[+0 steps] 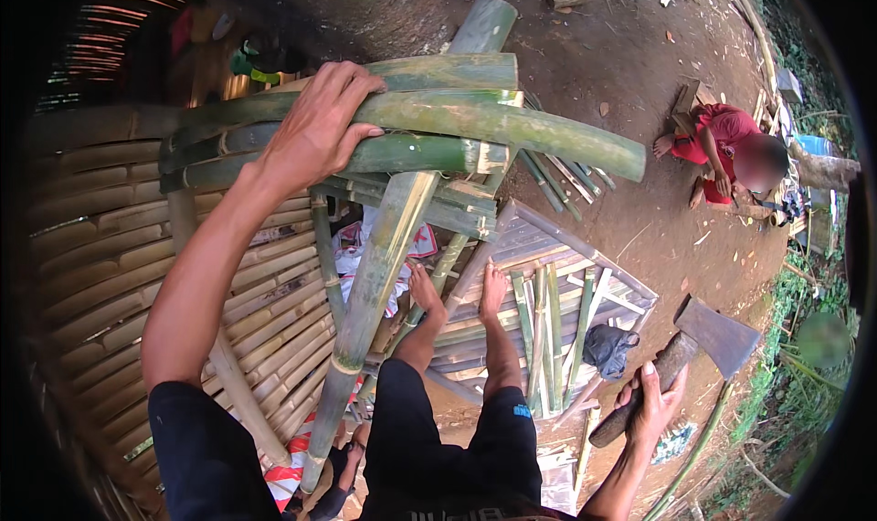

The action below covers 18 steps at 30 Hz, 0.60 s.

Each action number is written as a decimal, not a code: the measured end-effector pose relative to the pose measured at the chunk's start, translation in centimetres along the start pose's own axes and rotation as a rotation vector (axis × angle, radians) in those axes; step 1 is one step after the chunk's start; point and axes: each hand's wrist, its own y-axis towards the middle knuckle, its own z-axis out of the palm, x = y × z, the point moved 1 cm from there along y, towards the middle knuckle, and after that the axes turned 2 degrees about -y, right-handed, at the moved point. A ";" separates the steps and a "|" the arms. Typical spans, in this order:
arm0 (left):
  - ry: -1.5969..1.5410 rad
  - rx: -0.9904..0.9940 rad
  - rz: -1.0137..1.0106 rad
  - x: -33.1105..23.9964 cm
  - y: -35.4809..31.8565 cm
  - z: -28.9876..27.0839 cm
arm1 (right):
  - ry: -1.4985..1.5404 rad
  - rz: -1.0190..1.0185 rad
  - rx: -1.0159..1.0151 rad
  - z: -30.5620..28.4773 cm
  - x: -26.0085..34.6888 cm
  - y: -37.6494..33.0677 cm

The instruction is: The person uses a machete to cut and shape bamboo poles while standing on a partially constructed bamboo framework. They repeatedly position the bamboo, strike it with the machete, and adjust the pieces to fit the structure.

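My left hand [320, 123] reaches over a stack of green bamboo and grips the topmost bamboo piece [512, 123], fingers curled over its far side. That piece runs to the right past the others. Beneath and beside it lie several cut bamboo lengths [411, 154], their ends roughly in line. A thick bamboo pole [367, 306] slants from under the stack down toward me. Off to the right, my right hand [650, 402] is closed around the wooden handle of a hatchet [717, 336]. The hatchet's metal head points up and right, apart from the bamboo.
Bare feet [493, 292] stand on a slatted bamboo platform [575, 242] holding bamboo strips [546, 338] and a dark plastic bag [609, 349]. A bamboo-slat wall [100, 265] borders the left. Another person [731, 142] in red crouches at far right; someone's limbs [350, 457] show at lower left.
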 end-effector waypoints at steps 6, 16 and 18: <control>-0.048 -0.019 0.061 -3.7 -0.7 -2.1 | 0.061 -0.004 0.040 -2.0 1.4 0.4; -0.142 0.085 0.114 -11.0 -10.7 -0.1 | 0.162 -0.026 0.182 3.7 3.6 -1.2; -0.153 0.106 0.042 -10.8 -12.5 -0.7 | 0.256 0.001 0.214 5.6 4.2 -1.8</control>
